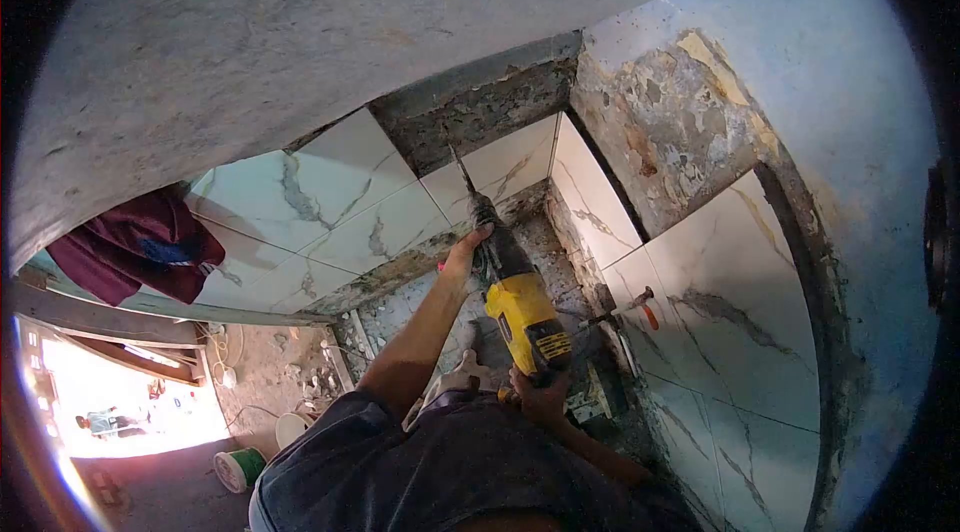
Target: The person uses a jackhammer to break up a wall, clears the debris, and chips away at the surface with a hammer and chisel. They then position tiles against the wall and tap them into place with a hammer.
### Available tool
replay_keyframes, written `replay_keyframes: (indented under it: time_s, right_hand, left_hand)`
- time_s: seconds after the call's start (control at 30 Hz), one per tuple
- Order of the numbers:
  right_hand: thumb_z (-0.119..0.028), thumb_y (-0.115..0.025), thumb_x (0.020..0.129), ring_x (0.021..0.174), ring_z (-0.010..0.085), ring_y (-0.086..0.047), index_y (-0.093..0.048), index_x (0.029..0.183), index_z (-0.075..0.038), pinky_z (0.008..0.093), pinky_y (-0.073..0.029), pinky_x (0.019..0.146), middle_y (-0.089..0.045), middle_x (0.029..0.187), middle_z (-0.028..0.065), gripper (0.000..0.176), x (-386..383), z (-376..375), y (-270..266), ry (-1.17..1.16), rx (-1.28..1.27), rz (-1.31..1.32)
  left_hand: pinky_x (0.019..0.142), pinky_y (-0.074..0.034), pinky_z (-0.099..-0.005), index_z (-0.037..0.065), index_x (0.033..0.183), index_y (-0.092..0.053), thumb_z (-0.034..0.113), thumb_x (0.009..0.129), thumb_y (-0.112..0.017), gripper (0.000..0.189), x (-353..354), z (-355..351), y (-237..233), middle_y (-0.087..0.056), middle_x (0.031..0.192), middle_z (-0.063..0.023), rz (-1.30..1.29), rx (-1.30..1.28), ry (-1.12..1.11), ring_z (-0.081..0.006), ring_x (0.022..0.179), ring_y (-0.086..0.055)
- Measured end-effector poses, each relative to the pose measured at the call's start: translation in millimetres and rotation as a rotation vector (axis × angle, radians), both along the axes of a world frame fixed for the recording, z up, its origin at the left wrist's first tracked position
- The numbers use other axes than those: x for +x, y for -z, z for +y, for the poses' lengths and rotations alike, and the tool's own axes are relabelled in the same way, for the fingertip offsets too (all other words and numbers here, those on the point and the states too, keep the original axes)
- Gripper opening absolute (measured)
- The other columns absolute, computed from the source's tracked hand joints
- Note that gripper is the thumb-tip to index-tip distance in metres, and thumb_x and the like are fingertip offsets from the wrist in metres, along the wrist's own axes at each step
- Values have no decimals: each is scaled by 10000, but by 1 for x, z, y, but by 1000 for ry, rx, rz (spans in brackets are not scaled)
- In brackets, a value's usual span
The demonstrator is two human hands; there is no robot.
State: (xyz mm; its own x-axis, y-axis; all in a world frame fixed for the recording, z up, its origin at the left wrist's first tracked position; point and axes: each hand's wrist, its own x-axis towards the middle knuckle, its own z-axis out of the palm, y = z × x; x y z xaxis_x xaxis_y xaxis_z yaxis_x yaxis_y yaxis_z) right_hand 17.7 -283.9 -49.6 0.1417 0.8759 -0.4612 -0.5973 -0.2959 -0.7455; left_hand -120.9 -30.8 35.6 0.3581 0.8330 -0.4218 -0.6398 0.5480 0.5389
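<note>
A yellow and black power drill (524, 317) points away from me and up, its long bit (461, 168) reaching to the rough strip of wall (470, 107) above the white marbled tiles (495, 167). Wrapped round the front of the drill is my left hand (467, 250). My right hand (543, 395) is closed on the rear of the drill, with part of the fingers hidden. Whether the bit tip touches the wall is hard to tell.
A maroon cloth (140, 247) hangs at the left. A hammer (637, 301) lies by the right-hand tiles (740, 302). Buckets (238, 470) stand at the lower left, near a bright doorway with a person (108, 422) outside. Rubble covers the floor.
</note>
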Motion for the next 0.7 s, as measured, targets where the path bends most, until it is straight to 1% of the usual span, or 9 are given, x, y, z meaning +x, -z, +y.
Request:
replay_keyframes:
  time_s: [0.07,0.17,0.2,0.27,0.3,0.37,0.47,0.57,0.7]
  right_hand:
    - [-189,-600,865,810,199,-611,-461,1071,18,319,-518,708,-581,929,136,323,6,-13,58,-105,97,-498]
    - [-258,-534,900,830,212,-613,-463,1093,23,307,-514,724,-583,945,142,348,8,6,-11,-181,321,-807]
    - [-258,-534,900,830,212,-613,-463,1093,23,307,-514,724,-583,945,142,348,31,-18,41,-184,320,-804]
    - [-279,-508,911,937,200,-582,-456,1135,32,302,-488,803,-561,1020,148,387,-13,1,130,-331,534,-1737]
    - [-279,-508,911,937,200,-582,-456,1135,32,302,-488,803,-561,1020,148,387,-11,15,115,-317,550,-1738]
    - [-264,-543,894,1064,185,-513,-454,1169,28,320,-436,896,-508,1131,157,411,-4,22,40,-170,192,-271]
    - [-312,-539,891,1122,187,-465,-446,1201,30,326,-405,938,-468,1193,162,471,6,34,-31,-396,53,-229]
    - [-292,-540,894,1082,203,-498,-456,1197,28,328,-435,900,-492,1171,162,449,0,2,124,-50,43,-200]
    - [-213,-799,653,955,260,-576,-437,1176,11,374,-476,816,-550,1050,148,674,16,22,-27,-105,20,-521]
  left_hand:
    - [744,-531,-341,-25,1009,-586,239,806,-634,337,-3,2,10,-648,943,-124,7,-5,8,-234,805,-639]
    - [762,-523,-338,-32,1027,-581,257,810,-630,365,-2,13,18,-647,960,-124,149,-63,-19,-235,818,-636]
    - [754,-529,-349,-20,1025,-573,261,829,-610,344,-3,21,17,-645,949,-123,114,-53,-14,-245,798,-637]
    - [745,-536,-361,-8,1023,-566,264,847,-590,324,-6,29,7,-643,937,-122,83,-24,-14,-256,777,-638]
    - [751,-534,-368,-6,1024,-565,266,853,-581,323,-6,28,-6,-642,938,-124,132,29,-12,-259,781,-639]
    - [757,-532,-376,-5,1026,-563,269,858,-572,321,-10,37,-4,-641,939,-125,186,70,-10,-262,785,-639]
    - [790,-519,-387,-2,1037,-561,257,862,-563,313,-13,48,32,-637,945,-130,250,-13,92,-267,825,-632]
    - [738,-516,-335,-12,1001,-597,283,811,-630,352,-3,38,29,-652,935,-127,167,-120,99,-231,794,-639]
    - [733,-517,-322,-4,1007,-599,259,811,-639,330,19,14,-29,-652,921,-117,107,-41,21,-221,782,-637]
